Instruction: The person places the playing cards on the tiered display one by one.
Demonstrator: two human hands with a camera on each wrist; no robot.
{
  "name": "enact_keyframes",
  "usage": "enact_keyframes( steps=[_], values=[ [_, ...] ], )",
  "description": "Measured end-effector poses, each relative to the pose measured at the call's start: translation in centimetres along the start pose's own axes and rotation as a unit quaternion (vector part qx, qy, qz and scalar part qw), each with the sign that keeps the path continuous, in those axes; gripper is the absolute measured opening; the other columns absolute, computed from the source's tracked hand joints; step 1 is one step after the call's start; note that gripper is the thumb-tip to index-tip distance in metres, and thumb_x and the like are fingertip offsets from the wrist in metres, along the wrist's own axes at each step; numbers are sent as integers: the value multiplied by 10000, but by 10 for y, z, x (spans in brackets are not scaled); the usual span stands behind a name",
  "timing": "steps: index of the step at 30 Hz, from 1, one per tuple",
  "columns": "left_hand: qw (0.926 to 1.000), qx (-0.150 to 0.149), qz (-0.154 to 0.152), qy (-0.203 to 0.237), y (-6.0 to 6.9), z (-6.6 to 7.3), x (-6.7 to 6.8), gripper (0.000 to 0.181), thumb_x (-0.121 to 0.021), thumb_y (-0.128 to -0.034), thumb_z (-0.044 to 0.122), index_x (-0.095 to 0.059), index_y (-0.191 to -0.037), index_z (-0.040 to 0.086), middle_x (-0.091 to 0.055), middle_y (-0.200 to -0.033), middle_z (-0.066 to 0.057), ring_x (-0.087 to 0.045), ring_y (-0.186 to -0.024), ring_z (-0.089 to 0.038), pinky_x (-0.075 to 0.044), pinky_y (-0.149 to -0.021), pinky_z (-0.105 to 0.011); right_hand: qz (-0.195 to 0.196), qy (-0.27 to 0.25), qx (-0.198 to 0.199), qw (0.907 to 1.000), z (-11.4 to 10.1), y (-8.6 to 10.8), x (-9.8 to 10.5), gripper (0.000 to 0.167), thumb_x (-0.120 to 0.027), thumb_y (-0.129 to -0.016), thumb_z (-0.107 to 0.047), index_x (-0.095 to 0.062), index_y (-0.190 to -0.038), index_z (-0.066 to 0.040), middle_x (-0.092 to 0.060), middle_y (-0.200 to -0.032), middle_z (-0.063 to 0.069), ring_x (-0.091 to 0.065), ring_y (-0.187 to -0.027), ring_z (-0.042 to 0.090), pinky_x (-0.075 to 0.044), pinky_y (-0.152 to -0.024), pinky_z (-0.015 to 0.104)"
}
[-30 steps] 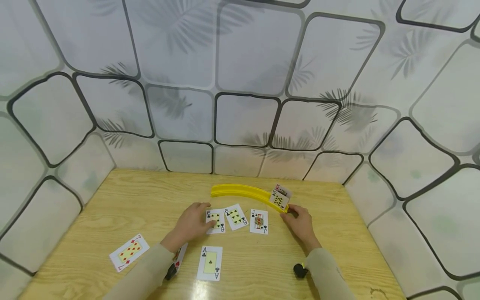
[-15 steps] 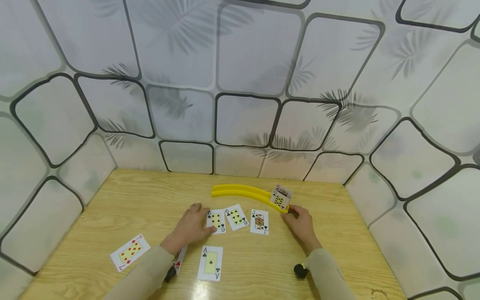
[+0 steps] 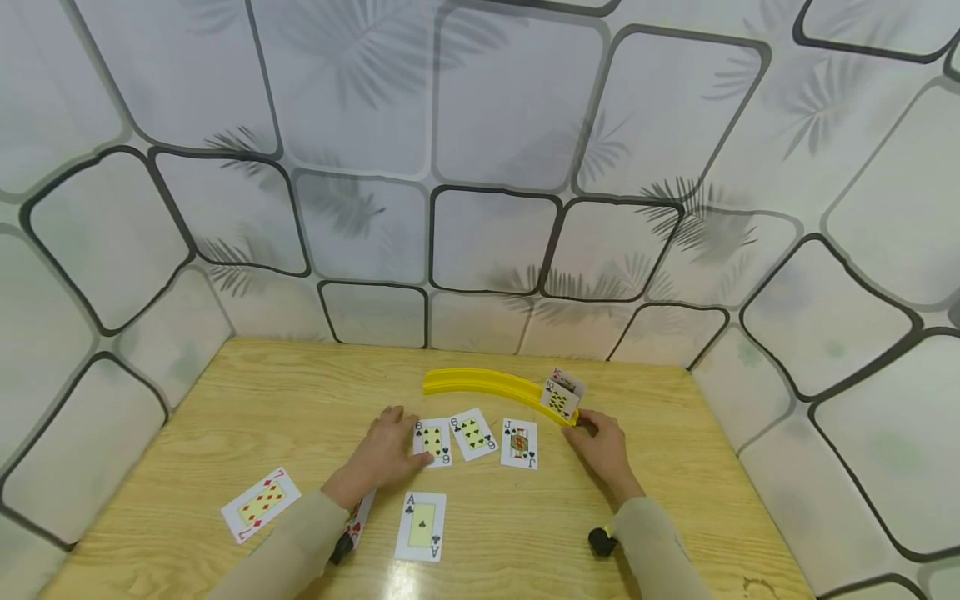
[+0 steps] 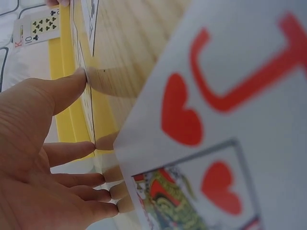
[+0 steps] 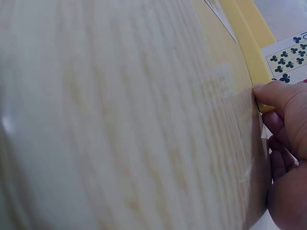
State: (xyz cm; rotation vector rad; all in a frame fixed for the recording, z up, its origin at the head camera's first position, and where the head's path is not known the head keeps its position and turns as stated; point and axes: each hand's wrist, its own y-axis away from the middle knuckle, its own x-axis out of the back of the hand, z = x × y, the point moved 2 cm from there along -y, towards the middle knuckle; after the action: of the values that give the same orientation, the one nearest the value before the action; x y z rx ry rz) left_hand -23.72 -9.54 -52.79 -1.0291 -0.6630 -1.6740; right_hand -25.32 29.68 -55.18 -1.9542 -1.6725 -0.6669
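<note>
My left hand [image 3: 382, 448] rests palm down with its thumb and index fingertip touching a black six playing card [image 3: 433, 437], which lies flat on the table. In the left wrist view the fingers are spread and fairly straight. My right hand [image 3: 602, 450] pinches the right end of a curved yellow card holder [image 3: 472, 382] between thumb and curled fingers, as the right wrist view also shows. A ten of clubs [image 3: 558, 400] stands in the holder, with a king [image 3: 570, 382] partly hidden behind it.
Another black six [image 3: 473, 433] and a black jack [image 3: 519, 443] lie right of the left hand. An ace of clubs [image 3: 421, 527] lies nearer. The seven of diamonds [image 3: 260, 505] is far left. A jack of hearts [image 4: 192, 129] lies partly under the left wrist. A patterned wall rises behind the table [image 3: 525, 525].
The left hand's fingertips have shifted very slightly and come down at the six's edge. The right hand, the holder and the other cards look unchanged.
</note>
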Motion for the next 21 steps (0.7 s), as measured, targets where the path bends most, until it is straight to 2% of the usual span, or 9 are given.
enact_keyframes(
  steps=[12, 21],
  values=[
    [9994, 173, -62, 308, 1, 3, 1, 736, -850, -902, 331, -552, -1438, -76, -414, -1563, -385, -346, -1497, -572, -296, -1230, -687, -11, -6, 24, 10000, 2, 0, 0, 501, -769, -970, -205, -631, -1388, 36, -648, -1371, 238, -483, -1380, 408, -333, -1222, 624],
    [9994, 218, -43, 274, 0, 3, 0, 764, -852, -900, 335, -526, -1439, -97, -410, -1560, -390, -356, -1490, -569, -308, -1229, -675, -32, 12, -25, 10000, 1, 0, 0, 513, -766, -971, -201, -620, -1398, 43, -636, -1382, 246, -476, -1384, 414, -328, -1223, 633]
  ],
)
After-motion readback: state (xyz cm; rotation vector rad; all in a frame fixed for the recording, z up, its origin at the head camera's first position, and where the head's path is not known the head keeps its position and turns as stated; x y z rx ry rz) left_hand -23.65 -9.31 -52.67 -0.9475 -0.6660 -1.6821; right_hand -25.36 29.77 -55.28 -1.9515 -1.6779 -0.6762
